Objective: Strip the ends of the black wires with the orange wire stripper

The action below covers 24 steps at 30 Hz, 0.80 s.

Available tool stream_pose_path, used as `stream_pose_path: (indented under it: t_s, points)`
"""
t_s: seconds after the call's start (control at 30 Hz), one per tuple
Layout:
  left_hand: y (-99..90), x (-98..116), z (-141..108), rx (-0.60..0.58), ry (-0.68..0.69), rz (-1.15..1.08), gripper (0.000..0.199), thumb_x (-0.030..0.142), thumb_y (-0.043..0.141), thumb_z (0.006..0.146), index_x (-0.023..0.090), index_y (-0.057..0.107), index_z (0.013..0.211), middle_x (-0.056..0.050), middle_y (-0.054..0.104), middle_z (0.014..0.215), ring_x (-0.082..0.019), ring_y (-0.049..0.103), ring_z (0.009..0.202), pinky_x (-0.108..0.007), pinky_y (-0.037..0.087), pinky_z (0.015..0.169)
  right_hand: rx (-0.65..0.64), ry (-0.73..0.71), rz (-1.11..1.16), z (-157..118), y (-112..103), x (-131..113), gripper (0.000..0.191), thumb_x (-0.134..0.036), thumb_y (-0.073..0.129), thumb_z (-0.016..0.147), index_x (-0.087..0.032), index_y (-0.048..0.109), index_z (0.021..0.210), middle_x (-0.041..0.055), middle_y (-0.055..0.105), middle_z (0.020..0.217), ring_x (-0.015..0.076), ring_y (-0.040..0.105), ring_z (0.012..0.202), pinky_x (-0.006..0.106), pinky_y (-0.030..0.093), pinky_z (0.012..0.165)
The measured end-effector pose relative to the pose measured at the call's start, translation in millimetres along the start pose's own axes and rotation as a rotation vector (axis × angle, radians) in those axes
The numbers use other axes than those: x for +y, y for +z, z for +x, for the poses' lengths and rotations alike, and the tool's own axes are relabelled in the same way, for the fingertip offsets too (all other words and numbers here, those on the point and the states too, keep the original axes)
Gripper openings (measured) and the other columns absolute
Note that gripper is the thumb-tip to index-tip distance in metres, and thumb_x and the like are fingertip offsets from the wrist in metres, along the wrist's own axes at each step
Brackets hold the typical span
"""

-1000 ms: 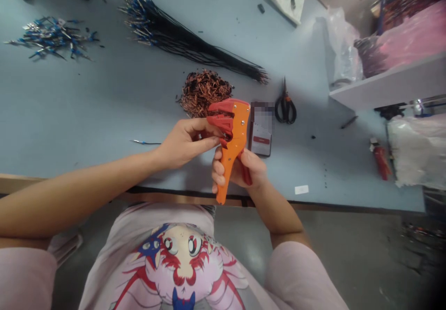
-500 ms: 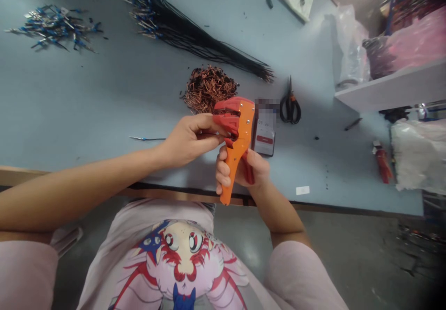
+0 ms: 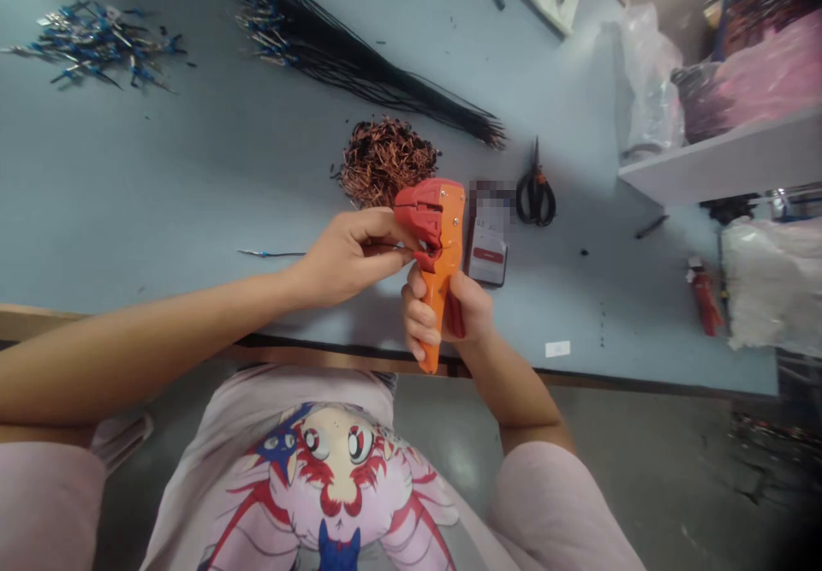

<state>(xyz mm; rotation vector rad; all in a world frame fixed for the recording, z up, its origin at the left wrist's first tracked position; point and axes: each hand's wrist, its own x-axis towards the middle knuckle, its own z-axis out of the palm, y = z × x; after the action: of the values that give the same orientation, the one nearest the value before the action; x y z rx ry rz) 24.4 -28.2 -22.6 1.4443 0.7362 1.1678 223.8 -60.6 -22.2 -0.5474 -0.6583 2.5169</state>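
Wrapped around the handles of an orange and red wire stripper is my right hand, holding the tool upright near the table's front edge. My left hand pinches a thin black wire beside the stripper's red jaws. The wire's tail sticks out to the left of that hand and ends in a blue and silver terminal. Its other end is hidden by my fingers and the jaws. The jaws look closed. Just behind the tool lies a heap of short copper and black wire scraps.
A bundle of black wires with blue terminals lies at the back. Loose terminals are piled at far left. Right of the tool are a phone and black scissors. A red-handled tool and plastic bags lie farther right.
The stripper's handles have been squeezed closer together in my right hand, and its red jaws have closed. The lower handle has swung slightly right. My left hand has stayed almost still.
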Motion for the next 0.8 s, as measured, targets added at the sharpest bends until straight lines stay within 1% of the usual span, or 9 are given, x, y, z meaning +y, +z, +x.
stream_pose_path:
  t_s: [0.13,0.33,0.4,0.43,0.5,0.57,0.63,0.73,0.8]
  points:
    - [0.0,0.0,0.0,-0.002,-0.016,0.000,0.011,0.016,0.064,0.083,0.019,0.074,0.086,-0.002,0.075,0.088,-0.013,0.066,0.076,-0.024,0.052,0.069,-0.012,-0.003,0.006,0.2,1.6,0.0,0.042,-0.059,0.066,0.090,-0.021,0.049,0.091,-0.0065,0.056,0.066,0.0074,0.049,0.044,0.028,0.059,0.047]
    - [1.0,-3.4,-0.1,0.037,-0.093,-0.011,0.010,0.020,0.064,0.083,0.018,0.072,0.088,-0.002,0.074,0.087,-0.013,0.066,0.076,-0.024,0.053,0.070,0.011,-0.046,-0.008,1.9,5.8,-0.1,0.033,-0.052,0.061,0.096,-0.023,0.048,0.091,-0.0120,0.042,0.055,0.0038,0.024,0.035,0.016,0.043,0.033]
    - [0.5,-3.3,0.7,0.045,-0.129,0.009,0.011,0.023,0.064,0.083,0.017,0.072,0.088,-0.003,0.074,0.087,-0.013,0.066,0.077,-0.024,0.052,0.071,0.002,-0.061,-0.008,3.2,5.2,-2.2,0.030,-0.051,0.058,0.099,-0.023,0.048,0.091,-0.0127,0.038,0.054,0.0035,0.020,0.034,0.014,0.039,0.031]
    - [-0.3,-3.1,1.4,0.047,-0.153,0.034,0.012,0.024,0.064,0.084,0.016,0.071,0.088,-0.003,0.074,0.087,-0.013,0.065,0.077,-0.024,0.052,0.071,-0.001,-0.065,-0.014,3.8,4.6,-4.0,0.031,-0.052,0.057,0.098,-0.023,0.049,0.092,-0.0123,0.039,0.054,0.0038,0.022,0.034,0.015,0.039,0.032]
    - [-4.0,-3.3,3.9,0.054,-0.200,0.136,0.013,0.024,0.063,0.083,0.015,0.071,0.088,-0.002,0.073,0.085,-0.013,0.064,0.076,-0.024,0.051,0.070,0.020,-0.075,-0.055,4.4,3.3,-9.0,0.037,-0.059,0.061,0.093,-0.022,0.052,0.096,-0.0094,0.047,0.059,0.0057,0.034,0.038,0.020,0.047,0.037]
    - [-10.8,-4.7,7.7,0.068,-0.220,0.307,0.013,0.023,0.061,0.082,0.016,0.071,0.087,-0.002,0.072,0.083,-0.014,0.063,0.074,-0.025,0.049,0.069,0.080,-0.102,-0.124,3.6,2.3,-15.2,0.049,-0.065,0.068,0.085,-0.021,0.057,0.103,-0.0039,0.058,0.070,0.0103,0.051,0.049,0.029,0.057,0.049]
    - [-20.4,-5.9,12.6,0.085,-0.206,0.510,0.012,0.022,0.061,0.081,0.017,0.071,0.086,-0.002,0.072,0.084,-0.016,0.063,0.076,-0.028,0.048,0.071,0.156,-0.135,-0.205,1.3,1.6,-21.3,0.058,-0.066,0.073,0.079,-0.019,0.059,0.110,0.0020,0.066,0.082,0.0159,0.062,0.063,0.036,0.061,0.059]
    - [-36.4,-2.5,20.1,0.069,-0.211,0.747,0.013,0.023,0.059,0.083,0.018,0.071,0.087,-0.004,0.073,0.090,-0.020,0.064,0.083,-0.032,0.047,0.076,0.285,-0.163,-0.335,-4.5,0.7,-28.1,0.054,-0.059,0.076,0.079,-0.019,0.061,0.111,0.0078,0.071,0.097,0.0201,0.068,0.076,0.039,0.062,0.067]
    - [-44.9,4.3,23.6,-0.004,-0.271,0.813,0.013,0.023,0.057,0.082,0.019,0.069,0.085,-0.004,0.073,0.087,-0.021,0.065,0.081,-0.033,0.047,0.075,0.363,-0.169,-0.409,-8.7,0.3,-31.5,0.051,-0.055,0.079,0.079,-0.019,0.061,0.110,0.0099,0.073,0.104,0.0204,0.071,0.078,0.037,0.062,0.068]
